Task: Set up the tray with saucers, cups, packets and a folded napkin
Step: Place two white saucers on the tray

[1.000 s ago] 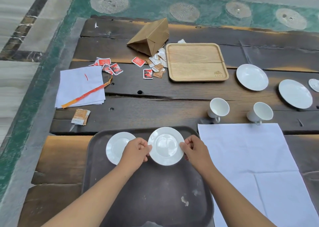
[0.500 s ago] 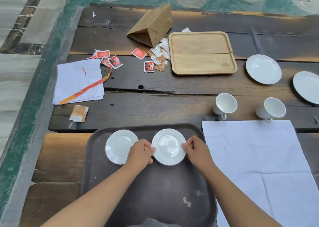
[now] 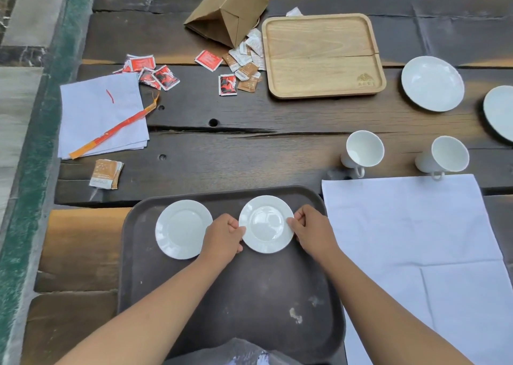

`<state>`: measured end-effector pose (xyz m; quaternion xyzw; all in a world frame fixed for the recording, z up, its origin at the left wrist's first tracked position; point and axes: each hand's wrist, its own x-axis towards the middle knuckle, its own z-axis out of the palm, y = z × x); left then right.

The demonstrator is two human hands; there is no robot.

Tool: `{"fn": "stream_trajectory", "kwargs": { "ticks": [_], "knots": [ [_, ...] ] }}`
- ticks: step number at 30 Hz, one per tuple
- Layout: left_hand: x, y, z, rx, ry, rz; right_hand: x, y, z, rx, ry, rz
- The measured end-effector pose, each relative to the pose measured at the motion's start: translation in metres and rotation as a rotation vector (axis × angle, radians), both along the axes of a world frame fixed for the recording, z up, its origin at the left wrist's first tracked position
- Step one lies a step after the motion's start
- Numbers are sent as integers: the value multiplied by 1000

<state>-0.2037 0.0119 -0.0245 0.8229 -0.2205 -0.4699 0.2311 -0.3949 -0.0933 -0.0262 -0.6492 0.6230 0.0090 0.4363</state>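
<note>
My left grip and right grip pinch the saucer at its 9 and 3 o'clock, on the tray; a second saucer lies at 9 o'clock.

Soft, even daylight is seen throughout; only faint shadows are cast beside the cups. Mild glare is shown on the saucer. Lines are bent at the edges, and the left margin is smeared.

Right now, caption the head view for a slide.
Tray setup: left hand and right hand grip the right saucer on the dark tray, beside the left saucer.
</note>
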Motion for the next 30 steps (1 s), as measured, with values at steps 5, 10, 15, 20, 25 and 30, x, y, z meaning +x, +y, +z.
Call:
{"fn": "stream_trajectory", "kwargs": {
  "ticks": [5, 10, 15, 20, 25, 30],
  "knots": [
    [-2, -2, -2, 4, -13, 29, 3, -3, 0, -18, 28, 14],
    [-3, -2, -2, 2, -38, 37, 3, -2, -2, -39, 51, 24],
    [-2, -1, -2, -3, -24, 58, 4, -1, -5, -61, 78, 34],
    [1, -2, -2, -18, -10, 72, 5, 0, -7, -83, 105, 34],
    [-1, -2, -1, -27, -20, 86, 6, 2, -7, -92, 105, 23],
    [-1, -3, -2, -16, -25, 45, 7, 4, -6, -101, 121, 27]
  ]
}}
